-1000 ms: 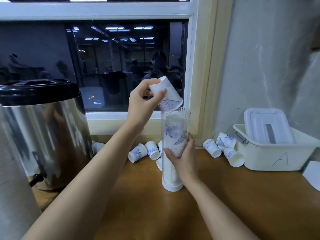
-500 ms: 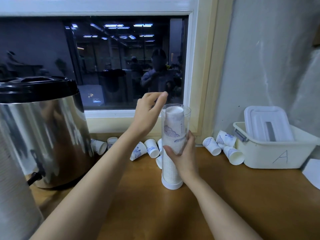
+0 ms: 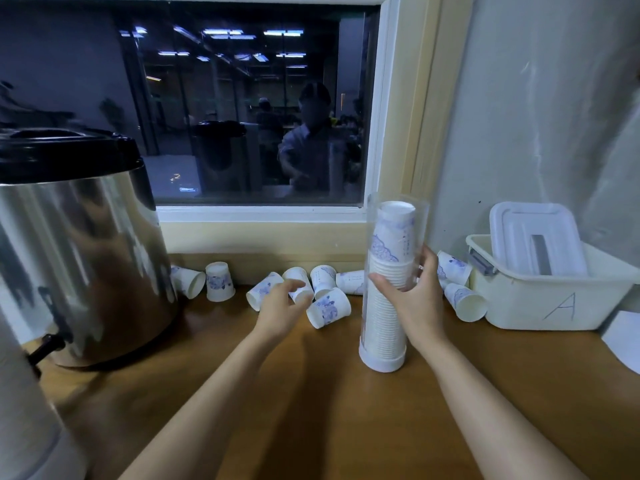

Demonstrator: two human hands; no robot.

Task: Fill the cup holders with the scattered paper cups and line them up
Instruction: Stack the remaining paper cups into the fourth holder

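next cup, left of holder

cup (image 3: 299,274) sits by the wall (image 3: 270,240), at the curled fingers of the left hand (image 3: 281,308); closed on it or not, cannot tell; right hand (image 3: 414,299) clasps the upright holder (image 3: 381,356), just rightward

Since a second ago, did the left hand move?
Yes. The left hand dropped from above the top of the cup holder down to the loose cups on the table, left of it.
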